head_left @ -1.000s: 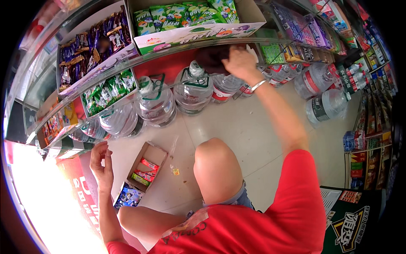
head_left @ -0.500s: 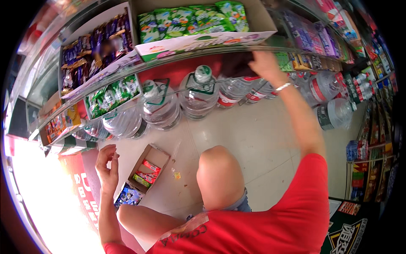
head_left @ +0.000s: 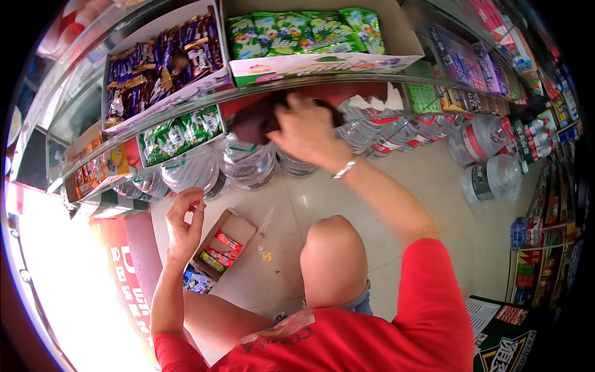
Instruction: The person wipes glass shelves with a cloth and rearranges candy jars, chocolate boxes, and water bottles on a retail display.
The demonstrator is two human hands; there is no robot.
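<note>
My right hand [head_left: 308,127] presses a dark maroon cloth [head_left: 253,119] onto the red lower shelf, fingers closed over it. The cloth is bunched, and part of it sticks out on either side of the hand. Raised above the floor on the left, my left hand [head_left: 185,224] is half curled, thumb and fingertips slightly apart, with nothing visible in it. Beyond it hangs the green candy bag box [head_left: 180,137] on the lower shelf. Above the cloth, the upper glass shelf bears a box of green candy bags [head_left: 310,37] and a box of purple-wrapped bars [head_left: 164,65].
Large water bottles [head_left: 248,166] stand in a row under the shelf, with more bottles [head_left: 493,180] at the right. A carton of small red packs [head_left: 224,243] lies on the floor by my left knee. White torn paper [head_left: 375,102] sits at the shelf edge.
My right hand has swept left along the lower shelf with the cloth, from the right part to the middle. My left hand has shifted slightly right and up. The view has turned a little.
</note>
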